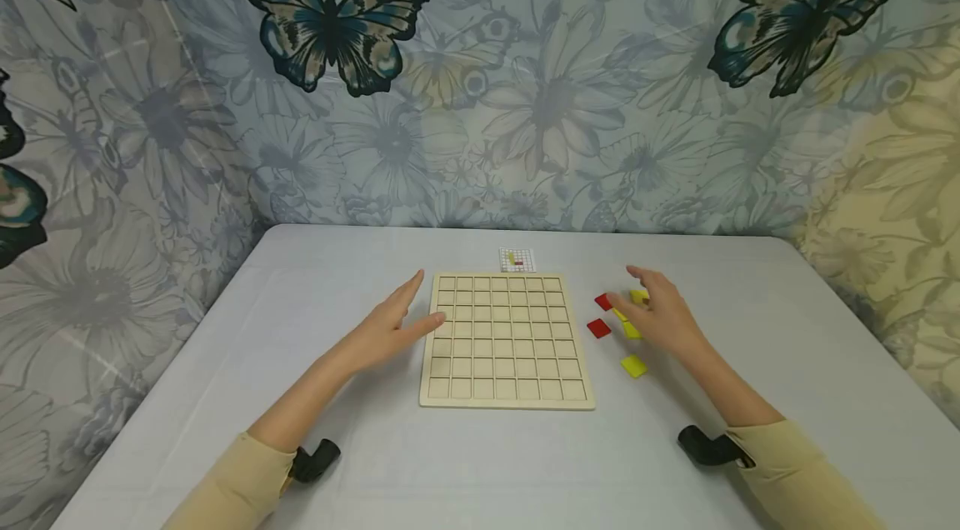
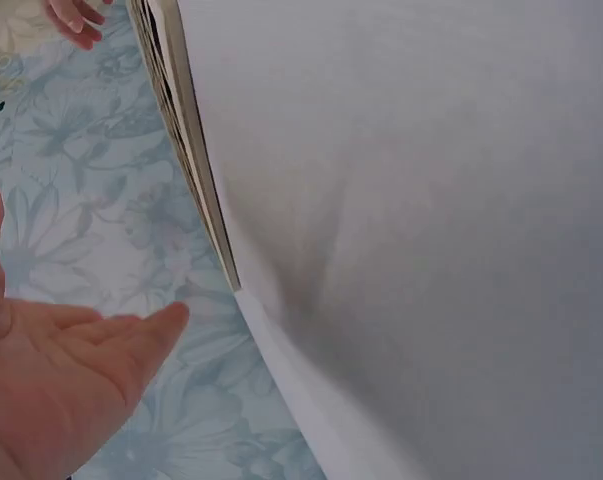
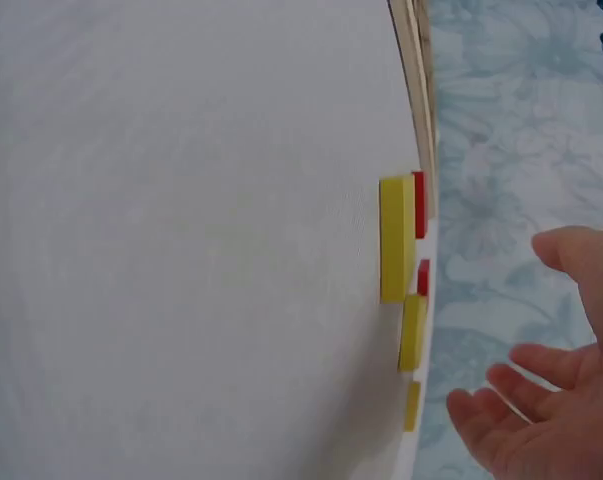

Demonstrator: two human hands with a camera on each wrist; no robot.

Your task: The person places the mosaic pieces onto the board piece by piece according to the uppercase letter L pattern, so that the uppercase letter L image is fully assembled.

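Pale-yellow sleeves (image 1: 232, 482); black, perhaps plastic wrist cameras (image 1: 707, 446).

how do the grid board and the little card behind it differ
Size: the grid board is far larger than the card.
Colour: the grid board is plain pale tan, while the card is white with yellow and red marks.
Place: the card sits nearer the far edge of the table than the grid board does.
Both carry a pattern of small squares.

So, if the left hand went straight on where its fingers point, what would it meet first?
Probably the pale blue flower-patterned wall: the left hand appears to point past the beige gridded board. Depth is unclear, though; angled downward, it might touch the white table first.
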